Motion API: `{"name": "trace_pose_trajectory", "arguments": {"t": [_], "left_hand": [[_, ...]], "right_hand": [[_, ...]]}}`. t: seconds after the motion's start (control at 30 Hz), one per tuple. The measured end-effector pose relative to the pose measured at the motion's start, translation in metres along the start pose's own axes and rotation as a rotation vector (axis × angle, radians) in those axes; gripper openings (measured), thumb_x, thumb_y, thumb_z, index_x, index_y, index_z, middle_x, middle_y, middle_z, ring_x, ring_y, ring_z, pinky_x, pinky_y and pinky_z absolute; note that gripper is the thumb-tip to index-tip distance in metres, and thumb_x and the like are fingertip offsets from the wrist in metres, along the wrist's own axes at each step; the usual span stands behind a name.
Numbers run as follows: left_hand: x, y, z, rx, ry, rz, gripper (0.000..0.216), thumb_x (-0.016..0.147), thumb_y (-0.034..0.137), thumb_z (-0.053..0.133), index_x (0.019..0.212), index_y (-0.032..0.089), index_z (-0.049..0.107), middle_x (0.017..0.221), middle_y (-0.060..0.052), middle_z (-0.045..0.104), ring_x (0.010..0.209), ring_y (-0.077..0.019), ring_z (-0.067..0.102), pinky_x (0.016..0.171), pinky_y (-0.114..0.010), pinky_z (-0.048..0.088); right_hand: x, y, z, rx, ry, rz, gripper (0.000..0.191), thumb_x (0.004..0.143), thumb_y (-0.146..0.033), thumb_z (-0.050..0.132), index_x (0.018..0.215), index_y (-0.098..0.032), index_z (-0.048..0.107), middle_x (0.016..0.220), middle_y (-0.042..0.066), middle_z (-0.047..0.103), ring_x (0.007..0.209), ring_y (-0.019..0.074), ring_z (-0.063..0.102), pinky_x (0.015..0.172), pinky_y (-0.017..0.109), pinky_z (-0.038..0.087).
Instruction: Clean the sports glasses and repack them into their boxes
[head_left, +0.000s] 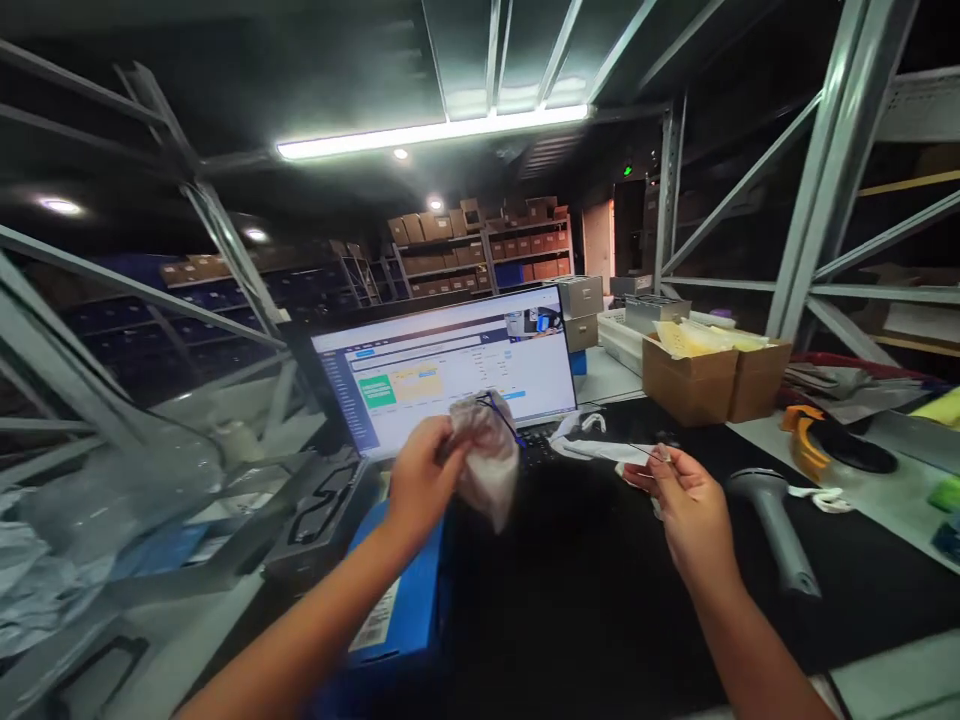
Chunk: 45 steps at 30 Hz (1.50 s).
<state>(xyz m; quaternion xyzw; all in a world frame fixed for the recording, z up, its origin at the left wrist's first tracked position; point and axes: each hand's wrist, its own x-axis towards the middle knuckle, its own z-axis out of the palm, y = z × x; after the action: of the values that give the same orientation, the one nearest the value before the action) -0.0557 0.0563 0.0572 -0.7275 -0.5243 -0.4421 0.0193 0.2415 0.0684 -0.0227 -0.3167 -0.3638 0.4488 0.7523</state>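
My left hand (420, 470) is closed on a crumpled, whitish see-through plastic bag (491, 470), held up before the monitor. A dark blue strip shows along the bag's upper right edge; what it belongs to is unclear. Fingertips of my right hand (694, 505) pinch the end of a thin white strip (604, 450), with a fine dark strand beside it. The strip runs left towards a white loop near the keyboard (534, 452). Under my left forearm lies a blue box (412, 590) with a pale label. A grey handheld scanner (776, 530) rests right of my right hand.
A lit monitor (457, 370) stands behind my hands on a black mat (540, 610). To the right are open cardboard boxes (682, 380) and an orange-and-black tape dispenser (832, 445). Clear plastic wrapping (142, 480) piles up at left. Metal rack posts (817, 190) flank the desk.
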Motion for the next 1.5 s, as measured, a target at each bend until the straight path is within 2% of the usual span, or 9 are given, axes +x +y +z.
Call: {"name": "trace_pose_trajectory", "arguments": {"t": [0.13,0.27,0.5,0.63,0.8,1.0,1.1,1.23,1.5], "left_hand": [[-0.02,-0.016,-0.078,0.076,-0.097,0.176,0.014,0.09,0.022,0.051,0.085,0.021,0.065,0.108,-0.009,0.072,0.103,-0.0222,0.065,0.094,-0.036,0.05],[-0.047,-0.046,-0.105,0.113,-0.284,0.138,0.02,0.079,0.008,0.048,0.078,0.021,0.062,0.104,-0.005,0.074,0.096,-0.0197,0.069,0.084,-0.032,0.054],[-0.097,-0.088,-0.102,0.121,-0.277,-0.08,0.022,0.083,0.008,0.042,0.089,0.02,0.061,0.122,-0.011,0.069,0.117,-0.0235,0.064,0.1,-0.041,0.051],[-0.085,-0.084,-0.109,0.111,-0.217,-0.137,0.024,0.088,0.012,0.04,0.087,0.02,0.062,0.13,-0.01,0.064,0.124,-0.0227,0.058,0.108,-0.042,0.045],[-0.06,-0.082,-0.094,0.09,-0.277,-0.176,0.026,0.079,0.008,0.043,0.076,0.02,0.066,0.11,-0.005,0.071,0.107,-0.0207,0.067,0.098,-0.035,0.053],[-0.101,-0.045,-0.067,0.233,0.095,-0.214,0.041,0.093,0.027,0.05,0.131,0.013,0.05,0.149,-0.019,0.037,0.142,-0.0324,0.035,0.118,-0.055,0.03],[-0.135,-0.025,-0.062,0.427,0.169,-0.047,0.027,0.089,0.032,0.064,0.112,0.02,0.059,0.139,-0.015,0.044,0.125,-0.0323,0.049,0.105,-0.051,0.046],[-0.155,-0.028,-0.059,0.553,0.048,-0.166,0.01,0.088,0.012,0.061,0.093,0.021,0.063,0.127,-0.009,0.052,0.111,-0.0262,0.059,0.087,-0.039,0.057],[-0.154,-0.045,-0.067,0.635,-0.012,-0.405,0.044,0.083,-0.001,0.054,0.118,0.025,0.062,0.136,-0.011,0.048,0.114,-0.0271,0.06,0.079,-0.035,0.059]], "right_hand": [[-0.013,0.006,0.002,-0.088,-0.07,0.062,0.043,0.074,-0.056,0.082,0.093,-0.019,0.072,0.085,0.002,0.074,0.076,0.0156,0.072,0.075,0.024,0.062],[-0.023,0.015,0.006,-0.169,-0.131,0.095,0.04,0.078,-0.057,0.078,0.096,-0.021,0.072,0.088,0.0,0.075,0.076,0.0133,0.073,0.076,0.02,0.06],[-0.032,0.03,0.012,-0.286,-0.192,0.182,0.047,0.073,-0.059,0.081,0.094,-0.018,0.071,0.086,0.001,0.075,0.078,0.0132,0.075,0.072,0.01,0.057],[-0.032,0.035,0.012,-0.261,-0.188,0.243,0.05,0.069,-0.058,0.085,0.095,-0.018,0.071,0.085,0.001,0.075,0.077,0.0139,0.075,0.072,0.01,0.059],[-0.032,0.038,0.017,-0.074,-0.169,0.297,0.049,0.055,-0.045,0.095,0.086,-0.018,0.07,0.08,-0.002,0.071,0.07,0.0164,0.074,0.069,0.019,0.065],[-0.038,0.042,0.021,0.005,-0.207,0.348,0.036,0.064,-0.037,0.093,0.087,-0.018,0.071,0.083,-0.002,0.071,0.073,0.0157,0.074,0.072,0.022,0.066],[-0.043,0.047,0.018,-0.029,-0.23,0.383,0.033,0.069,-0.035,0.09,0.09,-0.019,0.071,0.084,-0.002,0.073,0.074,0.0164,0.075,0.075,0.023,0.066],[-0.052,0.05,0.013,-0.095,-0.278,0.415,0.032,0.074,-0.038,0.087,0.096,-0.02,0.072,0.09,0.0,0.075,0.078,0.017,0.075,0.077,0.02,0.064],[-0.062,0.046,0.012,-0.21,-0.26,0.471,0.04,0.075,-0.045,0.085,0.104,-0.021,0.071,0.093,0.001,0.077,0.078,0.0178,0.076,0.074,0.015,0.062]]}}
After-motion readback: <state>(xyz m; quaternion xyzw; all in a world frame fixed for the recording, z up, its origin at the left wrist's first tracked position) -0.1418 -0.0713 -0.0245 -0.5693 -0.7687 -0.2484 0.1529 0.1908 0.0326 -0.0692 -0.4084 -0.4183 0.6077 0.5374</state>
